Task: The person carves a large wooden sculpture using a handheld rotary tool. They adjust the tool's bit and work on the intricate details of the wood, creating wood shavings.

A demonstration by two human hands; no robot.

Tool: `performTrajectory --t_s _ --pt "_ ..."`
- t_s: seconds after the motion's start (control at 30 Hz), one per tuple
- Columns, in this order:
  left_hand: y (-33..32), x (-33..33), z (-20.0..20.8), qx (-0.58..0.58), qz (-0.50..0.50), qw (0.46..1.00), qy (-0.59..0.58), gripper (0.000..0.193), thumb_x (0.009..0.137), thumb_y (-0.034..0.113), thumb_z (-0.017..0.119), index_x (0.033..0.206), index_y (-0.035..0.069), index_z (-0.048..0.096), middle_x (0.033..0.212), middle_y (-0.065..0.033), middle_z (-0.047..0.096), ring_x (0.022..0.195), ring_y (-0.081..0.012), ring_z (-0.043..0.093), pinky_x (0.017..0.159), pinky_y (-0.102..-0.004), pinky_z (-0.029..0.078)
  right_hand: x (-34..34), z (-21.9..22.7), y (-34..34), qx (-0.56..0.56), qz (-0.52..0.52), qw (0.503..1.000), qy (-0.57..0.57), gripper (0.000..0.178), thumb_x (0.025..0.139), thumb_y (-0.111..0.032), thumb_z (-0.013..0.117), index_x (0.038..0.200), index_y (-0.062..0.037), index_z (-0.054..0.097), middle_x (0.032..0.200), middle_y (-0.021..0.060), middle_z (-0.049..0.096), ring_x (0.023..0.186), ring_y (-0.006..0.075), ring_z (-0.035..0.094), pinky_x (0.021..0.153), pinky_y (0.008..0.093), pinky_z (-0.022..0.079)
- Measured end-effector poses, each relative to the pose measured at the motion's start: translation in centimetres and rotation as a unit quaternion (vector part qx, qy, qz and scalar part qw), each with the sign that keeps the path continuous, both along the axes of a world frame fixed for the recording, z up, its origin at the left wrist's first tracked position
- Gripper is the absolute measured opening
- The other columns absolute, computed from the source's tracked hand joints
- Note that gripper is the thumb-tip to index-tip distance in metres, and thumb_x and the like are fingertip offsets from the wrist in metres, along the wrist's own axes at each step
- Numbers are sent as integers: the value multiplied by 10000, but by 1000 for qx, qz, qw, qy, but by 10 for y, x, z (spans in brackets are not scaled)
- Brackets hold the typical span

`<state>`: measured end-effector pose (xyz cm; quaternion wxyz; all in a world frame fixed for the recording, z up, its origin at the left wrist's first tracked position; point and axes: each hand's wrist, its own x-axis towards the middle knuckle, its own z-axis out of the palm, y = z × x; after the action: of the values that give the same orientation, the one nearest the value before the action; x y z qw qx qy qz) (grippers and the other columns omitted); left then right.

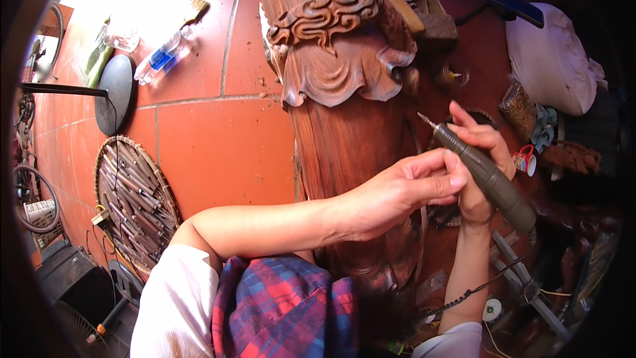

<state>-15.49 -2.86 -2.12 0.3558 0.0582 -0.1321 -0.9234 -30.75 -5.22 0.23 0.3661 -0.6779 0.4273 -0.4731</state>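
Observation:
In my right hand [489,149] lies a dark green rotary carving handpiece [489,182], its thin metal bit [425,120] pointing up and left. My fingers wrap around its body, with one finger raised. My left hand [414,189] reaches across from the left, fingers pressed together against the near side of the handpiece; whether they pinch anything small is hidden. Below both hands stands a large reddish-brown wood carving [344,142], with scrolled relief [331,16] and wavy folds on its upper part. The bit is apart from the carved relief.
A round basket of chisels [136,195] lies on the left of the tiled floor [199,146]. Behind it are a round black stand base [114,96], a plastic bottle [162,58] and a brush [196,10]. At right are a white sack [553,59], a red cup [525,160] and a wooden box [437,26].

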Motion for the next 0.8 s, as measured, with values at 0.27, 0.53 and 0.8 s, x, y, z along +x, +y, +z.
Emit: performTrajectory --t_s 0.27,0.53,0.8 --pt "-8 -1 -10 -7 25 995 -98 369 961 310 503 1264 101 471 1201 24 501 1113 -58 444 950 -269 368 5 -30 -15 65 11 994 -86 161 776 46 652 891 0 548 884 90 569 1124 356 533 1035 476 371" --pt "-11 -1 -9 -81 78 982 -150 466 958 322 508 1343 82 405 1236 35 480 1123 -46 436 943 -247 367 17 -41 -26 37 -3 991 -127 168 798 28 628 824 -19 468 776 18 444 764 115 556 1002 498 422" --pt "-15 0 -13 -72 82 981 -161 466 963 337 494 1348 92 399 1225 51 482 1093 -21 445 914 -237 387 20 -39 -29 59 -18 995 -81 197 790 -14 673 816 -19 478 758 8 454 775 114 571 892 375 504"
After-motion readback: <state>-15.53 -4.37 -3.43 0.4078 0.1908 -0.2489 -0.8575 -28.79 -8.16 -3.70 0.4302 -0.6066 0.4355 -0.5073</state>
